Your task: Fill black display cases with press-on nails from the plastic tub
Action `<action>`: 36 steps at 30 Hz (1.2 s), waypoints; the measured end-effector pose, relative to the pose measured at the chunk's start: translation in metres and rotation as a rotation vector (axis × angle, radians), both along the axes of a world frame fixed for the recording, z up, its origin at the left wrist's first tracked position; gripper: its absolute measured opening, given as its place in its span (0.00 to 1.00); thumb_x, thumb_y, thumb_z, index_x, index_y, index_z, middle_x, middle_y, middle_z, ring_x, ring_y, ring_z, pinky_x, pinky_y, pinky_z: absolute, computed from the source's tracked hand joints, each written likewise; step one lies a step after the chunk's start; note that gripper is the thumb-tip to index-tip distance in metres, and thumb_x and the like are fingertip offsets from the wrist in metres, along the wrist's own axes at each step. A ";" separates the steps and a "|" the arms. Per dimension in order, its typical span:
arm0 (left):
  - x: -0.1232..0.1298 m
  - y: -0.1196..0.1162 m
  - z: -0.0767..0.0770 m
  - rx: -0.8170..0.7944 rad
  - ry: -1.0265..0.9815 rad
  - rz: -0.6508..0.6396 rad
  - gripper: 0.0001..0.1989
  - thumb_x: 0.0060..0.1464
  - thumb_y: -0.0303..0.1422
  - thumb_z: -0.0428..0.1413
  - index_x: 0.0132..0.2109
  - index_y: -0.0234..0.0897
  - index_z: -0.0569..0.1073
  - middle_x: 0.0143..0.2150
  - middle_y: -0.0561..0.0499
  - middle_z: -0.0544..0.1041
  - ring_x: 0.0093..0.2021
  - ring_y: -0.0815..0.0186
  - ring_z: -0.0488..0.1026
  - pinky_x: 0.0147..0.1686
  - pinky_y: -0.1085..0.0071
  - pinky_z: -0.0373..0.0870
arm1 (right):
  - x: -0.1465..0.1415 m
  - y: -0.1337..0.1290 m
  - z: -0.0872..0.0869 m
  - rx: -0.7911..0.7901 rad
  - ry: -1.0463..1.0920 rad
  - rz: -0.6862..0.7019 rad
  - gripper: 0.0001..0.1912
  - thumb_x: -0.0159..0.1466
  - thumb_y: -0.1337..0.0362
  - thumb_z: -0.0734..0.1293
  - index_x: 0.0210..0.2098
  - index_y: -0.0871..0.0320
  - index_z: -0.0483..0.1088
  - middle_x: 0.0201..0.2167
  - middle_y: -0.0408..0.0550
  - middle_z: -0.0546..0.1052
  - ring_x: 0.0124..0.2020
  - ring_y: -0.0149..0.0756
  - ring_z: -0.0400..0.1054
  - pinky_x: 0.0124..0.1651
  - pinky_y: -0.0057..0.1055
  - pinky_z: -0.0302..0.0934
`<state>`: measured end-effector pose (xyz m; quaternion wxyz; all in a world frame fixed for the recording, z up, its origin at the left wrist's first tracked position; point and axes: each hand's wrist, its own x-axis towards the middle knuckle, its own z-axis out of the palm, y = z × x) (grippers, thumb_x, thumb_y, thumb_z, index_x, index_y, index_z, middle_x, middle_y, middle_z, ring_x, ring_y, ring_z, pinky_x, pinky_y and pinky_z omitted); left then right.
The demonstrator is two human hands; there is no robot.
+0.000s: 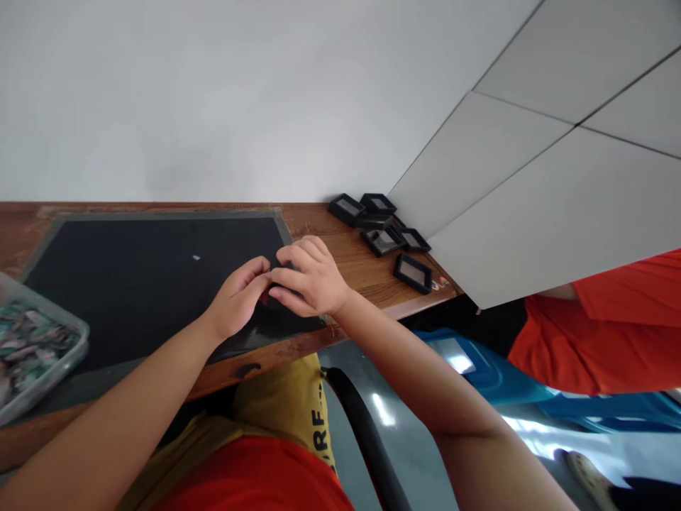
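Note:
My left hand (240,298) is closed, thumb against the curled fingers, near the right end of a black mat (154,284). My right hand (311,277) meets it, its fingers bent and their tips touching the left fingertips. A small dark red thing (264,297) shows between the two hands; most of it is hidden, so its kind cannot be made out. On the mat, up and left of my hands, lies a tiny pale chip (196,257).
A clear plastic tub (79,341) of small shiny greenish and pinkish shell-like pieces stands at the left. Several small black frames or boxes (413,273) lie at the wooden table's (340,248) right end, beside a grey partition (532,199). A person's orange sleeve (628,312) shows beyond it.

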<state>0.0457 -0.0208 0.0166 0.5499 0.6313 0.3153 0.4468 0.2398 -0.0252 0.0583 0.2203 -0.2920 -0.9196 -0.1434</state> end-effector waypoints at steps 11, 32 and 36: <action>0.005 0.001 0.006 -0.245 -0.095 -0.107 0.16 0.54 0.48 0.59 0.29 0.41 0.70 0.22 0.55 0.66 0.24 0.68 0.63 0.23 0.70 0.62 | -0.014 0.019 -0.030 -0.070 0.167 0.033 0.27 0.67 0.35 0.62 0.32 0.50 0.74 0.34 0.49 0.71 0.42 0.47 0.64 0.57 0.51 0.56; 0.029 -0.010 0.001 -0.522 -0.210 -0.095 0.21 0.45 0.49 0.63 0.27 0.43 0.62 0.19 0.60 0.54 0.18 0.73 0.51 0.17 0.73 0.50 | -0.013 0.026 -0.067 -0.314 0.172 -0.016 0.31 0.63 0.31 0.59 0.24 0.52 0.58 0.31 0.49 0.67 0.38 0.45 0.64 0.54 0.50 0.62; 0.032 -0.010 0.002 -0.537 -0.227 -0.121 0.20 0.43 0.48 0.65 0.27 0.42 0.64 0.19 0.60 0.55 0.19 0.74 0.51 0.17 0.73 0.50 | -0.011 0.024 -0.075 -0.316 0.194 -0.057 0.29 0.65 0.35 0.58 0.24 0.52 0.59 0.30 0.49 0.65 0.39 0.45 0.65 0.53 0.50 0.63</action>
